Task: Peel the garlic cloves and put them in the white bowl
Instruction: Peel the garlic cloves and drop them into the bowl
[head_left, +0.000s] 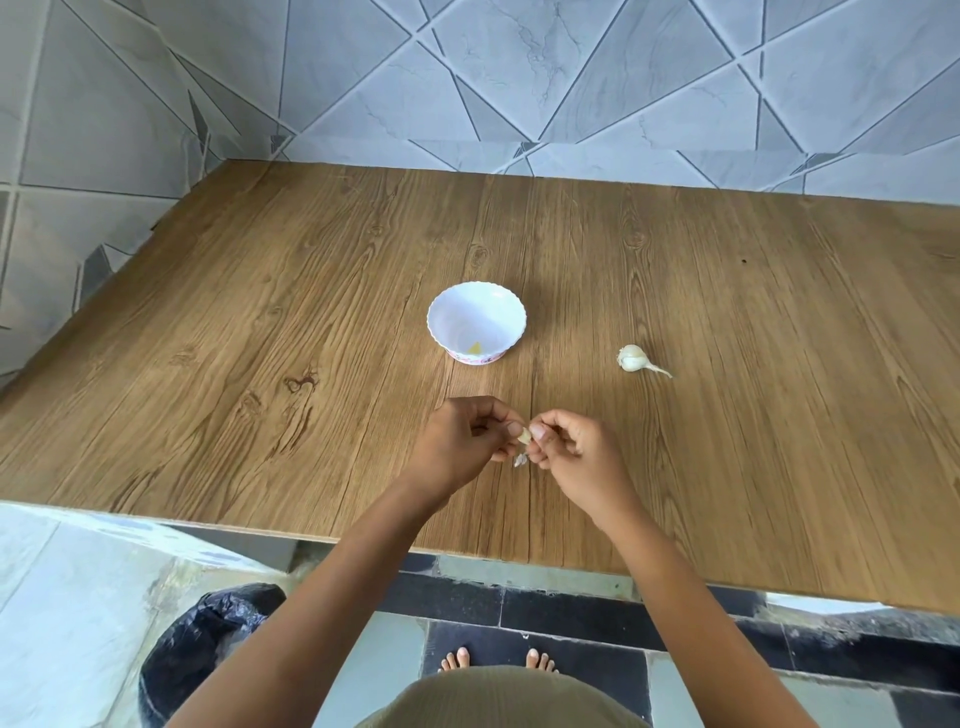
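The bowl (457, 312) is holding one yellowish piece (475, 347); near it, left hand (461, 441) and right hand (574, 451) are pinching a clove (525, 435).

A brown wood-grain tabletop (260, 291) with dark knots fills the middle of the view, its far edge against a wall of pale grey marbled tiles (519, 62) cut into triangles by dark grout lines. Below the table's near edge, a round bin lined with a crinkled black plastic bag (208, 639) stands at the left on a floor of black and grey-green tiles (571, 613).
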